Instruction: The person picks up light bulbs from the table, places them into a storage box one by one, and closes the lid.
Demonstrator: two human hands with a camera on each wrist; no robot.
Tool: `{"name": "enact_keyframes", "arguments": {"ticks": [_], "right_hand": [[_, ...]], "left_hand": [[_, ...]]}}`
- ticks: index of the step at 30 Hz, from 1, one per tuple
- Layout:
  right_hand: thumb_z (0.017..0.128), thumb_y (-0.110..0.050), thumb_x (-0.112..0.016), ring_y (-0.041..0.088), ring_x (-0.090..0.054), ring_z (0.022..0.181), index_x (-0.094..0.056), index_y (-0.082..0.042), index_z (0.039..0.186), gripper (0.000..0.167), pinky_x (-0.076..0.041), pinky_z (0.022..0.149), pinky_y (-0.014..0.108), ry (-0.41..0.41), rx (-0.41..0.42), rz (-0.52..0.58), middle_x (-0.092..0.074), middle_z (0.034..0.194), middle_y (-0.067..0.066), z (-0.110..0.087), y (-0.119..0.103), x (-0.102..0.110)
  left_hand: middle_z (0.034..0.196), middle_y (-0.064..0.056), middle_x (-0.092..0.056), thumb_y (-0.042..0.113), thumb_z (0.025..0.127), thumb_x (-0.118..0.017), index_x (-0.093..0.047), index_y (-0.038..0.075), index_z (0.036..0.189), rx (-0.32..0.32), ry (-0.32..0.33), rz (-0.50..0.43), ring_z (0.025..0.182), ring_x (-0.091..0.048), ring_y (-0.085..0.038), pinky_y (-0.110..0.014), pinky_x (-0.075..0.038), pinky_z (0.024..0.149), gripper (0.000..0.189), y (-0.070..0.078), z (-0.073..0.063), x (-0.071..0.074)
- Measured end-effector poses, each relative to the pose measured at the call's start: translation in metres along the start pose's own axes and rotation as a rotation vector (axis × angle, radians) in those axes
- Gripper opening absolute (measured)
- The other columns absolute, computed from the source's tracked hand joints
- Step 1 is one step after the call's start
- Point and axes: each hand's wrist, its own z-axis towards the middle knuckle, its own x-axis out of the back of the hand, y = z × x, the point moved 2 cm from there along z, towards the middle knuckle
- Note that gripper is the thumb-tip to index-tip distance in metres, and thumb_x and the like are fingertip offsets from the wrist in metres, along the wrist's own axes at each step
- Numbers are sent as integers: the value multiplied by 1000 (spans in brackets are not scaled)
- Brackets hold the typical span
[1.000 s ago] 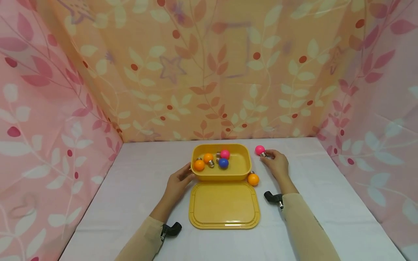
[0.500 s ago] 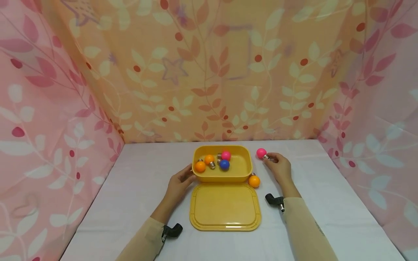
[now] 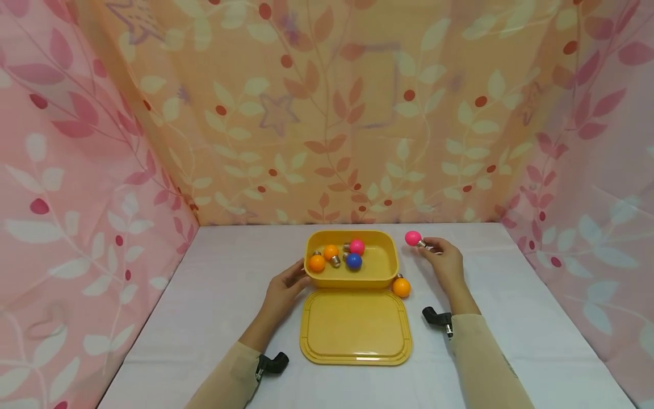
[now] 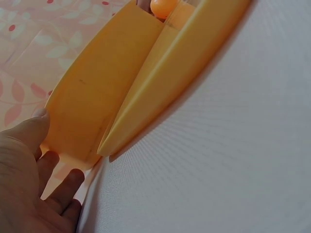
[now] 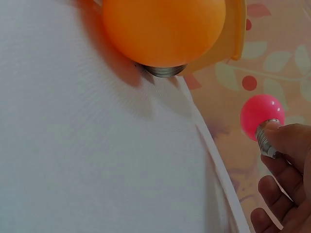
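My right hand pinches a pink light bulb by its silvery screw base, between thumb and fingers. In the right wrist view the pink bulb appears off the table, its round end tilted up. My left hand rests at the left end of a yellow plastic box, and in the left wrist view the thumb touches the box wall while the fingers lie loose. Inside are two orange bulbs, a pink bulb and a blue bulb.
The matching yellow lid lies flat in front of the box. At the box's front right corner an orange bulb sits on the white-covered table. Patterned cloth hangs behind and at both sides.
My right hand, holding the pink bulb, has risen slightly off the table. The left hand stays at the box. The whole head view has shifted a little.
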Motion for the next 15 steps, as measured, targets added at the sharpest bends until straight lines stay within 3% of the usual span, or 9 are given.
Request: {"name": "enact_keyframes", "arguments": {"ticks": [5, 15], "right_hand": [[89, -30, -82, 15, -59, 90, -74, -13, 122, 38, -47, 70, 16, 7, 51, 47, -71, 103, 9, 0, -9, 5], [89, -36, -81, 24, -59, 99, -73, -11, 122, 42, -45, 91, 31, -11, 119, 14, -73, 112, 12, -2, -30, 4]], "left_hand": [[135, 3, -68, 45, 93, -74, -54, 32, 149, -7, 4, 1, 128, -62, -19, -47, -46, 113, 61, 0, 1, -1], [138, 1, -67, 44, 93, -74, -54, 29, 150, 11, 0, -14, 129, -61, -19, -47, -46, 113, 62, 2, 0, -1]]}}
